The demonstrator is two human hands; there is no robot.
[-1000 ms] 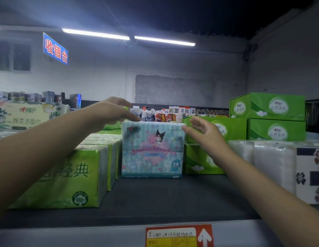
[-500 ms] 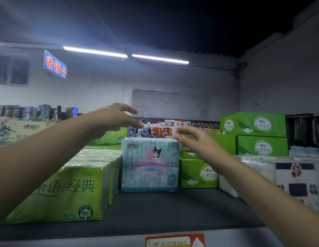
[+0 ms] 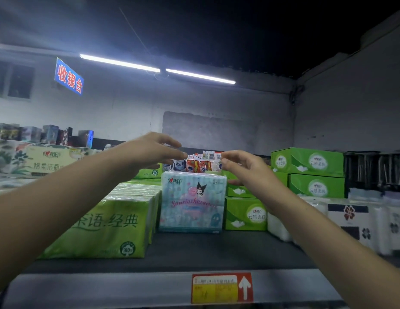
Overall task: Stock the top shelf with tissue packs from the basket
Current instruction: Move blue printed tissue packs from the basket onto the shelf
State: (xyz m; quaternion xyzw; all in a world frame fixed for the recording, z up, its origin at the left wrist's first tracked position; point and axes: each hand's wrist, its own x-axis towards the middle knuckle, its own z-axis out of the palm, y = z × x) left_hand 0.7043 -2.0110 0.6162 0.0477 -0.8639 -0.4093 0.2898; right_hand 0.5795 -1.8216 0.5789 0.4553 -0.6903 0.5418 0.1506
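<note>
A pale blue tissue pack (image 3: 191, 202) with cartoon characters stands upright on the dark top shelf (image 3: 194, 250), between green packs. My left hand (image 3: 150, 150) hovers just above and left of its top, fingers spread and empty. My right hand (image 3: 243, 166) hovers above its right top corner, fingers loosely curled and apart, holding nothing. Neither hand touches the pack. The basket is out of view.
A row of lime-green tissue packs (image 3: 109, 224) fills the shelf's left. Stacked green boxes (image 3: 306, 172) and white packs with dark flowers (image 3: 350, 221) stand on the right. A red and yellow price label (image 3: 221, 287) sits on the shelf's front edge.
Both hands have lifted off the blue pack's top corners and drawn closer together above it. The camera has tilted upward, and the pack stays put.
</note>
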